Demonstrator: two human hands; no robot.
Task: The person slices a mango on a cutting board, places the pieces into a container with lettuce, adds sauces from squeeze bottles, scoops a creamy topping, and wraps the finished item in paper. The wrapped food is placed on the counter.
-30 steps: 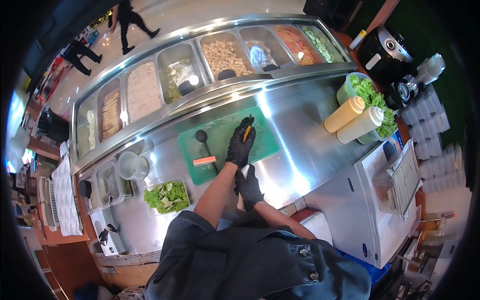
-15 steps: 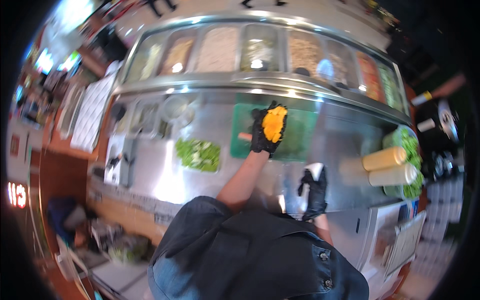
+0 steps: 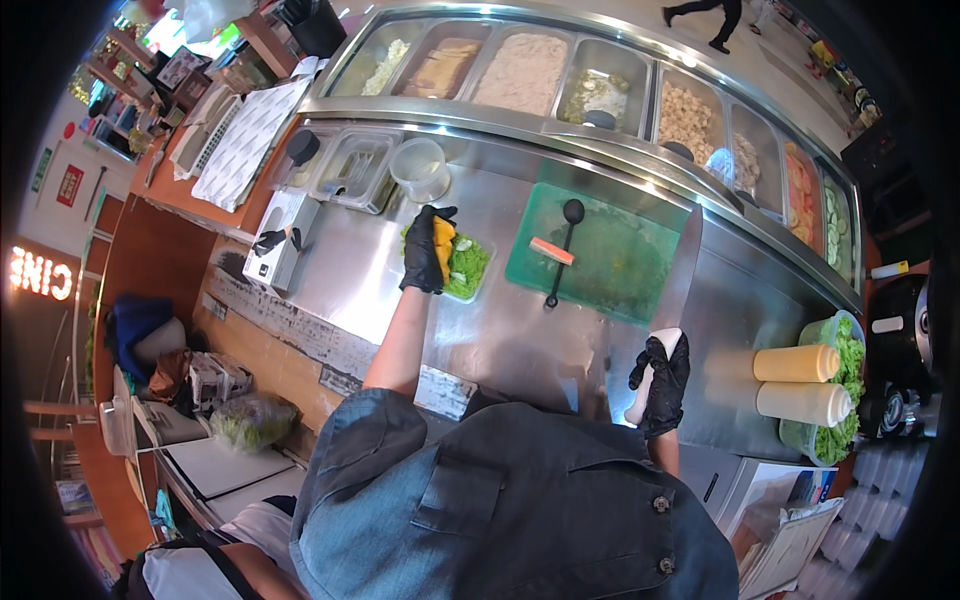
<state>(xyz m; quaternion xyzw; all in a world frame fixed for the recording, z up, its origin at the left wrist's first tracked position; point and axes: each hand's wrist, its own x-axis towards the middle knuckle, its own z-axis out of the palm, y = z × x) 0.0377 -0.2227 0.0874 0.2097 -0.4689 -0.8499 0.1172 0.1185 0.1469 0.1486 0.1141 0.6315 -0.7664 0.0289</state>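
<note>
Now shifted since half a second ago — left hand in a black glove [image 3: 426,250], then raised over the green cutting board, hangs above the small clear tray of chopped green lettuce [image 3: 466,268] on the stainless steel bench [image 3: 520,330]. Same orange heap of shredded food [image 3: 443,243] carried in the palm, fingers [image 3: 418,275] curled round it, clamped loosely and not spread. Lettuce tray lying just left of the translucent green cutting board [image 3: 610,260], well short of the row of steel food pans [image 3: 560,85] behind.

Right hand in a black glove [image 3: 660,380] changed little — low at the near edge of the bench as before, fingers [image 3: 675,365] wrapped shut round a pale rolled wrap [image 3: 650,375], standing nearly upright.

On the board, untouched: a black long-handled ladle [image 3: 562,250] and a small orange piece [image 3: 552,250] beside it. Off to the right, two pale yellow squeeze bottles [image 3: 800,385] lying across a tub of leafy greens [image 3: 845,390].
</note>
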